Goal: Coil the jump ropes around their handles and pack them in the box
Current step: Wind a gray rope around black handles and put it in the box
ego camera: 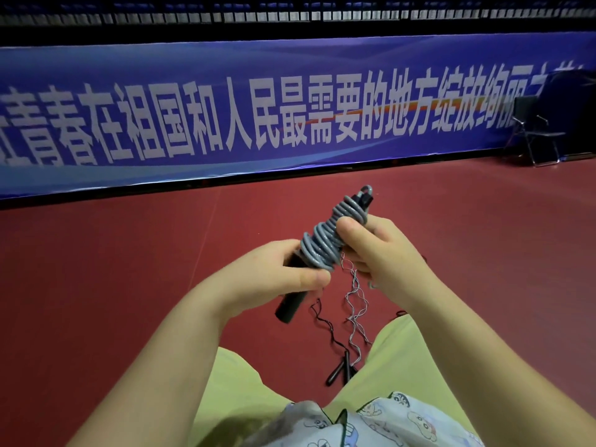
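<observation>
- The left hand (283, 272) grips the lower part of the black handles (290, 304), with its fingers curled round them and the thumb laid along the front. I think this grip is there to keep the two handles together as one core, so that the turns cannot slide off the bottom end.
- The grey jump rope (325, 243) is wound in many turns round the upper part of the handles. The bundle is held up in the air, tilted, with its top end pointing away from the person, above the red floor (129, 285).
- The right hand (374, 250) holds the bundle from the right side. Its thumb presses on the coils near the top, and the other fingers are curled behind the bundle, so I cannot tell exactly what they pinch. Probably the thumb keeps the last turn tight.
- A thin grey cord (354, 304) hangs down from the bundle, wavy and loose; this part seems not yet wound.
- Another jump rope with black handles (338, 372) lies on the floor between the person's knees (258, 382), its thin black cord loose. It is near at hand, most likely for coiling after this one.
- The box is not in view, so packing looks not yet begun.
</observation>
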`<state>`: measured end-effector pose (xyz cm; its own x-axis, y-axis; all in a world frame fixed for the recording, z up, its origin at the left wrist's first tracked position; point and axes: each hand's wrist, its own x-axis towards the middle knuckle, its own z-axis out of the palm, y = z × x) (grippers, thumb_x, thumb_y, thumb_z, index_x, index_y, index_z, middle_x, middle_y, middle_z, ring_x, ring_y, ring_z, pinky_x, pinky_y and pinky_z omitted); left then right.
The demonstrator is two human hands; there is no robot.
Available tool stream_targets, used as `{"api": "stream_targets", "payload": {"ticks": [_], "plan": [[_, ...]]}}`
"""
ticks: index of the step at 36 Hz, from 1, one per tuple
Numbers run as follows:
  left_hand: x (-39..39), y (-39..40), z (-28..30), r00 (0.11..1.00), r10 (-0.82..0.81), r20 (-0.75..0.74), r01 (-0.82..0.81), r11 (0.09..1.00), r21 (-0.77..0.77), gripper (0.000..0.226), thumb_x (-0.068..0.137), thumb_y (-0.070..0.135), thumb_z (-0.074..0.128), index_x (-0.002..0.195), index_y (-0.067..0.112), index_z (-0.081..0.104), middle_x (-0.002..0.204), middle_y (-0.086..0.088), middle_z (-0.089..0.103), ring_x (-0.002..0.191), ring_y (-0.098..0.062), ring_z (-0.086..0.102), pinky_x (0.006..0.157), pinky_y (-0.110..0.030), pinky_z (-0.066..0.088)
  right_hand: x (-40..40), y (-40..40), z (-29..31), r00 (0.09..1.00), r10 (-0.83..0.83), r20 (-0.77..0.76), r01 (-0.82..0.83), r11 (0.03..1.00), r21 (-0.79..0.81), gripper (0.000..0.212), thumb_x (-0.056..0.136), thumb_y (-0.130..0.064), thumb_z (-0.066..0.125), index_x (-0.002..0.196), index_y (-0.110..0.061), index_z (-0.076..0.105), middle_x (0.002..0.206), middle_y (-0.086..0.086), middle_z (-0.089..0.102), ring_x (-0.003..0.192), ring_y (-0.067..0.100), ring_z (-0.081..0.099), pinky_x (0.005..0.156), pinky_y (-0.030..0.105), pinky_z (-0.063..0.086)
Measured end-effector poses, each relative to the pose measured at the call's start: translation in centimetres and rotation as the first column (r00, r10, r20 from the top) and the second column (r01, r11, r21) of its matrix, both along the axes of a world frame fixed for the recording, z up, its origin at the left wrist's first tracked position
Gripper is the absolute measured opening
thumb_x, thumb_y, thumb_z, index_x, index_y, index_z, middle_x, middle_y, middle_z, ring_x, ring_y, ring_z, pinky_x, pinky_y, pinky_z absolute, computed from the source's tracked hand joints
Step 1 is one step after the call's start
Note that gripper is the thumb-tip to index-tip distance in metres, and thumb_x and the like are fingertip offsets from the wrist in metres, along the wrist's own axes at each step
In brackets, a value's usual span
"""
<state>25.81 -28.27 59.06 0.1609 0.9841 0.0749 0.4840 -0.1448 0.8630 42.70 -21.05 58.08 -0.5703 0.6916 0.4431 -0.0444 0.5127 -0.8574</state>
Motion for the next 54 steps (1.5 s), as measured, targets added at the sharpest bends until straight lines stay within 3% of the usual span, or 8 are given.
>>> {"api": "stream_targets", "payload": {"ticks": [8, 16, 29, 34, 38, 42, 47, 54], "plan": [[0.2, 0.0, -1.4, 0.763, -0.190, 0.618, 0.398, 0.892, -0.217, 0.081, 0.052, 0.070, 0.079, 0.103, 0.009, 0.063, 0.074, -0.008, 0.069, 0.062, -0.020, 0.067, 0.060, -0.029, 0.055, -0.5, 0.2, 0.1, 0.994, 0.040, -0.101, -0.052, 0.991, -0.120, 0.023, 0.067, -0.041, 0.050, 0.046, -0.033, 0.045, 0.050, -0.015, 0.028, 0.045, 0.007, 0.022, 0.050, 0.028, 0.017], [0.7, -0.2, -1.1, 0.829, -0.055, 0.556, 0.167, 0.974, -0.152, 0.080, 0.039, 0.067, 0.084, 0.087, 0.007, 0.061, 0.058, -0.002, 0.056, 0.048, -0.012, 0.056, 0.044, -0.022, 0.047, 0.8, 0.6, 0.3, 0.985, 0.133, 0.110, -0.121, 0.986, -0.116, 0.042, 0.093, -0.055, 0.046, 0.071, -0.020, 0.039, 0.060, -0.008, 0.035, 0.051, 0.010, 0.024, 0.051, 0.030, 0.018], [-0.4, 0.1, -1.5, 0.986, 0.161, 0.038, -0.163, 0.986, 0.041, 0.056, 0.065, 0.063, 0.064, 0.092, 0.014, 0.062, 0.068, -0.007, 0.070, 0.062, -0.024, 0.066, 0.066, -0.040, 0.053, 1.1, 1.1, -0.5, 0.903, -0.155, 0.400, 0.120, 0.987, 0.111, 0.051, 0.095, -0.052, 0.042, 0.071, -0.010, 0.059, 0.060, 0.002, 0.053, 0.053, 0.017, 0.049, 0.058, 0.035, 0.043], [-0.6, 0.4, -1.4, 0.985, 0.174, 0.012, -0.174, 0.981, 0.082, 0.051, 0.058, 0.058, 0.067, 0.107, 0.054, 0.054, 0.101, 0.006, 0.071, 0.093, -0.010, 0.069, 0.090, -0.040, 0.054, 1.2, 1.1, -0.2, 0.918, -0.137, 0.373, 0.105, 0.989, 0.107, 0.053, 0.094, -0.048, 0.044, 0.071, -0.002, 0.057, 0.055, 0.003, 0.050, 0.049, 0.017, 0.044, 0.054, 0.032, 0.039], [0.5, -0.1, -0.8, 0.996, 0.076, 0.052, -0.082, 0.988, 0.129, 0.043, 0.069, 0.038, 0.069, 0.095, 0.068, 0.053, 0.098, 0.020, 0.069, 0.090, -0.004, 0.068, 0.085, -0.031, 0.054, 1.3, 1.1, -0.2, 0.937, -0.084, 0.339, 0.057, 0.995, 0.088, 0.049, 0.093, -0.051, 0.044, 0.064, -0.013, 0.057, 0.051, -0.001, 0.049, 0.047, 0.017, 0.044, 0.053, 0.032, 0.039], [0.9, -0.1, -0.7, 0.993, 0.116, 0.021, -0.118, 0.974, 0.192, 0.039, 0.072, 0.034, 0.069, 0.096, 0.061, 0.053, 0.094, 0.022, 0.068, 0.087, -0.003, 0.068, 0.084, -0.033, 0.055, 1.7, 1.3, 0.1, 0.952, 0.035, 0.305, -0.040, 0.999, 0.013, 0.056, 0.077, -0.068, 0.049, 0.076, -0.014, 0.063, 0.057, -0.001, 0.049, 0.052, 0.019, 0.045, 0.053, 0.036, 0.040], [0.2, 0.1, -1.5, 0.977, 0.177, 0.121, -0.200, 0.957, 0.212, 0.040, 0.064, 0.037, 0.069, 0.096, 0.059, 0.058, 0.096, 0.008, 0.069, 0.086, -0.021, 0.071, 0.083, -0.047, 0.057, 3.7, 1.7, 0.6, 0.899, 0.255, 0.355, -0.233, 0.967, -0.102, 0.033, 0.084, -0.036, 0.064, 0.115, -0.025, 0.062, 0.067, -0.005, 0.058, 0.051, 0.012, 0.045, 0.043, 0.023, 0.036], [-0.1, 0.1, -2.1, 0.967, 0.165, 0.193, -0.198, 0.967, 0.161, 0.038, 0.074, 0.029, 0.066, 0.111, 0.030, 0.058, 0.097, -0.001, 0.071, 0.087, -0.022, 0.071, 0.080, -0.035, 0.057, 3.5, 1.8, 0.6, 0.957, -0.015, 0.291, -0.002, 0.998, 0.060, 0.014, 0.095, -0.023, 0.056, 0.086, -0.016, 0.064, 0.065, -0.003, 0.067, 0.051, 0.012, 0.056, 0.048, 0.024, 0.045]]}}
